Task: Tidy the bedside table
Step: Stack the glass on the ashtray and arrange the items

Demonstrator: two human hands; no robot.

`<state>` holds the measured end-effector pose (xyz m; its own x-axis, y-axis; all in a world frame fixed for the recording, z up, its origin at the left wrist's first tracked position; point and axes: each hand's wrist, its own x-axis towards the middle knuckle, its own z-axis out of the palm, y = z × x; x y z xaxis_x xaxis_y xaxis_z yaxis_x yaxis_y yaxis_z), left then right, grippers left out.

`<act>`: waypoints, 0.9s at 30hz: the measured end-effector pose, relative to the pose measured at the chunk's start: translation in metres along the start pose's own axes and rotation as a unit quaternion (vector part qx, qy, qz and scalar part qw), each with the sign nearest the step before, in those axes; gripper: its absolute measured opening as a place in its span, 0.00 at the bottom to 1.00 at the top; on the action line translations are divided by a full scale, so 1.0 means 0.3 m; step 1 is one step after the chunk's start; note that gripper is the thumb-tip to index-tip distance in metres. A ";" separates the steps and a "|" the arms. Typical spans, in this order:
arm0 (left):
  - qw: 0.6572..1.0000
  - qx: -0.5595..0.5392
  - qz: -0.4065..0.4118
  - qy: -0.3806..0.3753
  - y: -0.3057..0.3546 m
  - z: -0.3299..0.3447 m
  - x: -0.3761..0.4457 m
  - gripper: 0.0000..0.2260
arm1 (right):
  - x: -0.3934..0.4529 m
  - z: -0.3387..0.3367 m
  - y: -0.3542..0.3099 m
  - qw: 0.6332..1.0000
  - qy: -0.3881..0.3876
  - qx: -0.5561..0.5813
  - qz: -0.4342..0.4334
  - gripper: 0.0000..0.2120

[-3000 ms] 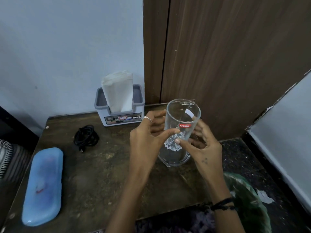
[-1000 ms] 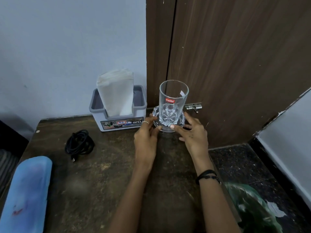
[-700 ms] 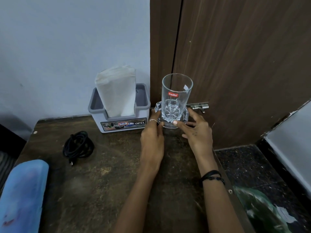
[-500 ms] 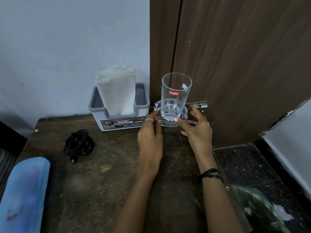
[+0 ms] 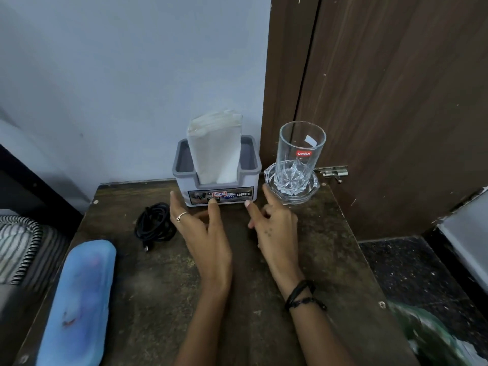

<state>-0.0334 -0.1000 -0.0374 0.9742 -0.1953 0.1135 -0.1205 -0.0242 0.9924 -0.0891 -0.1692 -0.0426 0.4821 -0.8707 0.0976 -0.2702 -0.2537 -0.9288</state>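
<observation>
Down at the desk's (image 5: pixel 264 299) front left corner, a blue case (image 5: pixel 76 305) lies lengthwise along the left edge, untouched. Moving in, both forearms reach across the bare middle of the desk, plenty of open room there. The left hand (image 5: pixel 203 233) is released, fingers spread and straight, one fingertip at the front face of the tissue holder (image 5: pixel 219 180). The right hand (image 5: pixel 274 228) is released too, loosely curled with its forefinger raised near the glass dish (image 5: pixel 314 187), gripping nothing. And that's the change: half a second ago both hands were cradling that dish, now they've let go and slid left toward the holder. So the tumbler (image 5: pixel 298 157) looks placed, upright in its dish at the back right corner, close against the wooden door. Just left of the left hand, a coiled black cable (image 5: pixel 154 224) sits near the back left area, still loose. The holder stands at the back edge against the wall, just beside the dish, so there's little room to shift it rightward; leftward the back edge is open
</observation>
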 end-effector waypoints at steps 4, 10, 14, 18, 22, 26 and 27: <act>0.999 0.000 -0.015 -0.038 -0.021 -0.003 0.036 0.32 | 0.004 0.005 -0.014 0.989 0.109 -0.078 -0.057 0.15; 0.999 0.020 0.025 -0.042 -0.039 -0.001 0.069 0.29 | 0.038 -0.072 0.025 0.961 0.268 -0.068 0.003 0.28; 0.999 0.028 0.024 -0.034 -0.049 0.008 0.073 0.32 | 0.055 -0.089 0.051 0.981 0.165 -0.091 0.035 0.42; 0.999 0.035 0.023 -0.029 -0.054 0.012 0.076 0.32 | 0.057 -0.073 0.062 0.977 0.162 -0.139 0.007 0.44; 0.999 0.037 0.026 -0.031 -0.059 0.013 0.080 0.32 | 0.059 -0.072 0.060 0.974 0.164 -0.154 0.010 0.43; 0.999 0.033 0.028 -0.032 -0.063 0.013 0.080 0.31 | 0.065 -0.076 0.069 0.973 0.156 -0.167 0.001 0.41; 0.999 0.034 0.026 -0.033 -0.063 0.014 0.079 0.31 | 0.068 -0.079 0.072 0.974 0.151 -0.168 0.002 0.41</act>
<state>-0.0088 -0.1081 -0.0537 0.9517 -0.2621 0.1598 -0.1861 -0.0787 0.9794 -0.1048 -0.2022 -0.0522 0.2268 -0.9431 0.2430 -0.5540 -0.3301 -0.7643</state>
